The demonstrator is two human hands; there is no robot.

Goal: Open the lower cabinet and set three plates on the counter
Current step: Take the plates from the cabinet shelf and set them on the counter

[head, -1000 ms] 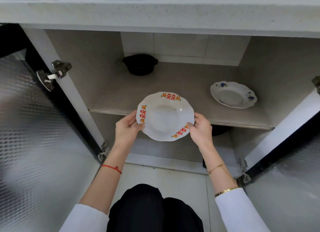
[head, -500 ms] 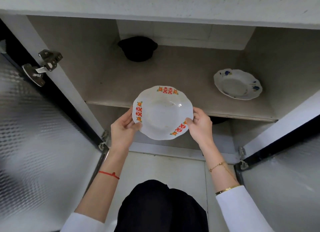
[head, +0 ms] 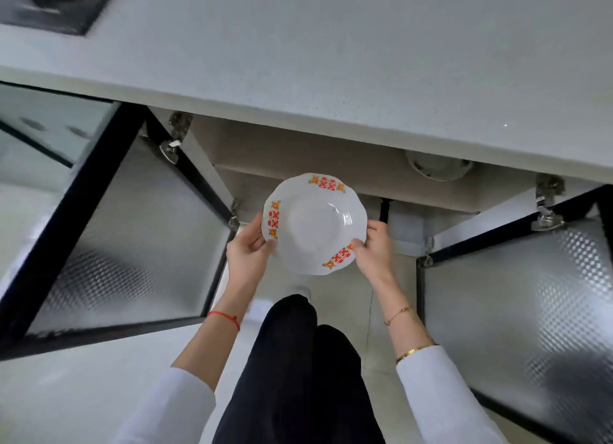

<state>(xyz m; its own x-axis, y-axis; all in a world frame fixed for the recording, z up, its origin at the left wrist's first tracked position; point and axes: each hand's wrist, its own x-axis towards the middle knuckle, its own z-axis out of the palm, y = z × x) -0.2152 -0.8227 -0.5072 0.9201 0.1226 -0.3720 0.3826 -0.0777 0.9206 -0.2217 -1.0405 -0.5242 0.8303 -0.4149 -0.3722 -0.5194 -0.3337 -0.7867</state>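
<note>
Both hands (head: 252, 251) grip plate (head: 313, 223) rim, left and right sides

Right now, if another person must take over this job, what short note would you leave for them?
Left hand and right hand: both hold the red-patterned plate by its opposite rims, in the air in front of the open cabinet, below the counter.
Second plate: on the cabinet shelf, partly hidden by the counter edge.
Done: both cabinet doors open, one plate taken out.
Left: set this plate on the counter, then the others. No plate shows on the visible counter; a third plate is not in view.
</note>
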